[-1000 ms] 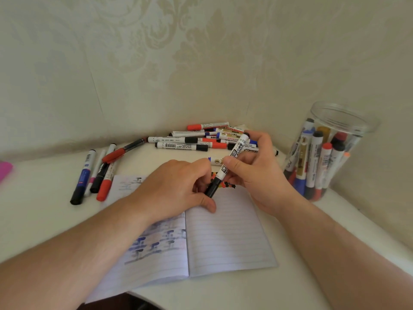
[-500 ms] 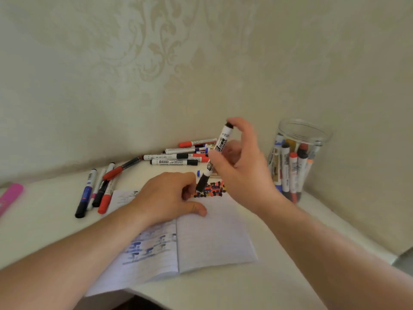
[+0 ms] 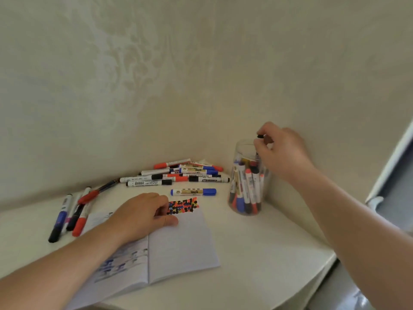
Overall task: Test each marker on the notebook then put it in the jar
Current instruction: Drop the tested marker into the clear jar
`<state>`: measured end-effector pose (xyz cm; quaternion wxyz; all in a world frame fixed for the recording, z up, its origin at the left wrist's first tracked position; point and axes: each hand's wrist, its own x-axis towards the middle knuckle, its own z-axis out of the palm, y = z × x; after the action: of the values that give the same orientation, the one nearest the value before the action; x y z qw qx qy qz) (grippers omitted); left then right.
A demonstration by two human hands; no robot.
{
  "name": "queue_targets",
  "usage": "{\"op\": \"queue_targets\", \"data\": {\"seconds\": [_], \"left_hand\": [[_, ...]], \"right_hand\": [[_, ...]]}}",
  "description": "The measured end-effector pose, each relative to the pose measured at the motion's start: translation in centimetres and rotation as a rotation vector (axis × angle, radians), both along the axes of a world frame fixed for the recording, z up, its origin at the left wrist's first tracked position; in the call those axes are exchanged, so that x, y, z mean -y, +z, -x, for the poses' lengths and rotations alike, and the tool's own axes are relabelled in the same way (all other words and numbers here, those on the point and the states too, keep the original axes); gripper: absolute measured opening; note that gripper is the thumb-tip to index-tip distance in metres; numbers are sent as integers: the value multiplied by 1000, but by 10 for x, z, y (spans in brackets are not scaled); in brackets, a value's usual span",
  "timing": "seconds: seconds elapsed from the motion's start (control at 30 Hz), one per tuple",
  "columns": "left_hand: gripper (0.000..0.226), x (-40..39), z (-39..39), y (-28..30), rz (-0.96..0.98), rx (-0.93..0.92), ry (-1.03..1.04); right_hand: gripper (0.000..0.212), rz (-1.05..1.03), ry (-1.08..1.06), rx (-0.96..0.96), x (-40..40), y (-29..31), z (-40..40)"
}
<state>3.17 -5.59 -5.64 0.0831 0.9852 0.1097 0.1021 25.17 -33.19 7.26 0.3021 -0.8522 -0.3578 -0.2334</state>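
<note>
My right hand (image 3: pixel 280 151) hovers over the mouth of the clear jar (image 3: pixel 242 151) and pinches the top of a black-capped marker (image 3: pixel 260 136), most of which is hidden behind my fingers. The jar holds several upright markers. My left hand (image 3: pixel 143 214) rests on the open notebook (image 3: pixel 181 245), fingers loosely curled, beside a patch of coloured test dots (image 3: pixel 182 205). A blue-capped marker (image 3: pixel 194 192) lies alone just beyond the notebook.
A pile of markers (image 3: pixel 178 174) lies against the back wall. Several more markers (image 3: pixel 71 213) lie left of the notebook. The white table's (image 3: pixel 263 262) edge runs along the bottom right, with a drop to the floor beyond it.
My right hand lifted the black marker off the notebook and carried it right and up to the jar's mouth. My left hand stayed on the notebook. The camera tilted up.
</note>
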Motion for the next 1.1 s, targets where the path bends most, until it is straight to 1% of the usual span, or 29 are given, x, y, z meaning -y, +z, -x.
{"op": "queue_targets", "data": {"seconds": [0.03, 0.1, 0.17, 0.2, 0.23, 0.3, 0.37, 0.47, 0.5, 0.53, 0.6, 0.63, 0.67, 0.73, 0.8, 0.83, 0.87, 0.93, 0.97, 1.0, 1.03, 1.07, 1.1], "left_hand": [[80, 0, 0, 0, -4, 6, 1], [80, 1, -1, -1, -10, 12, 1], [84, 1, -2, -2, -4, 21, 0], [85, 1, -1, -2, -3, 24, 0], [86, 1, -1, -2, -2, 25, 4], [85, 0, -1, -2, 1, 23, 15], [84, 0, -1, -2, -5, 17, 24], [83, 1, -2, -1, -13, -1, 22], [77, 2, -2, 1, -18, -26, 21], [69, 3, -3, 4, -20, -55, 24], [51, 3, -6, 10, -7, -83, 33], [44, 3, -8, 11, 7, -81, 45], [40, 3, -10, 11, 26, -63, 65], [33, 2, -15, 8, 72, -17, 119], [19, -3, -18, 6, 196, 9, 153], [10, -7, -18, 6, 297, 18, 154], [6, -11, -18, 6, 403, 31, 147], [9, -18, -14, 7, 611, 87, 133], [13, -20, -11, 7, 679, 120, 127], [14, -21, -8, 6, 708, 142, 117], [13, -20, -7, 5, 703, 151, 103], [12, -18, -5, 2, 656, 152, 92], [12, -15, -4, 1, 568, 157, 86]], "right_hand": [[16, 13, 2, 51, 0, -1, -1], [44, 66, -1, 123, 1, -3, -3], [63, 202, -16, 135, 2, -4, -3], [67, 268, -21, 111, 3, -6, -2], [66, 309, -17, 77, 4, -7, -1], [56, 332, 2, 26, 5, -11, 0], [49, 295, 18, 13, 4, -13, 2], [56, 213, 58, 36, 1, -10, 7], [56, 200, 54, 86, 0, -9, 12], [52, 161, 58, 189, -3, -9, 17], [36, 15, 156, 439, -14, -14, 34], [28, -25, 237, 492, -24, -18, 46], [24, -5, 319, 468, -37, -26, 57], [25, 160, 403, 257, -65, -47, 75], [31, 348, 349, 60, -91, -74, 78], [34, 428, 306, -5, -101, -86, 74], [38, 497, 266, -48, -109, -95, 70], [40, 609, 198, -79, -121, -105, 61], [37, 643, 179, -73, -125, -107, 58], [35, 659, 167, -50, -128, -109, 55], [34, 649, 164, -15, -130, -110, 53], [35, 581, 181, 39, -131, -111, 51], [34, 453, 219, 80, -131, -112, 49]]}}
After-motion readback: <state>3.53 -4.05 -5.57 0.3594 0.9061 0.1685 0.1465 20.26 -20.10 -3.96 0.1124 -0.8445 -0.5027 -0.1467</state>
